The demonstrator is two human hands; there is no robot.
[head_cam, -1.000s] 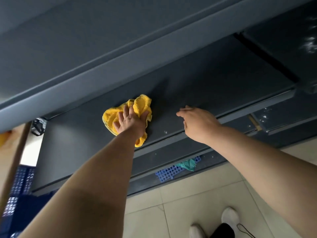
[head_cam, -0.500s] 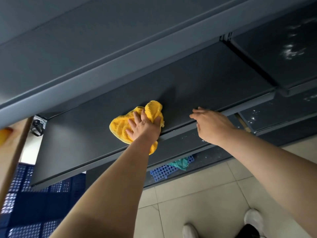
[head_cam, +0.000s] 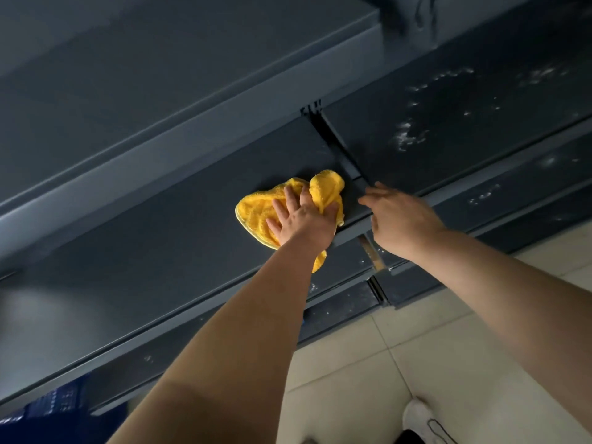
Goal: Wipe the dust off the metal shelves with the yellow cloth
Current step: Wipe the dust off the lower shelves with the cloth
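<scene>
Left hand (head_cam: pixel 302 219) flat, fingers spread, pressing yellow cloth (head_cam: pixel 275 208) onto metal shelf (head_cam: pixel 160 251) near its right front corner. Dusty shelf (head_cam: pixel 448 139) just beyond the divider, rightward of the cloth. Right hand (head_cam: pixel 400 219) empty, fingers loosely extended, resting at that shelf's front edge, nearer the dust.

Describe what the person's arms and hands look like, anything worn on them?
Both arms are bare as far as the view shows: no sleeves, gloves, watch or bracelets. No rings show on the left hand or the right hand. The left upper arm carries a faint tan line.
</scene>
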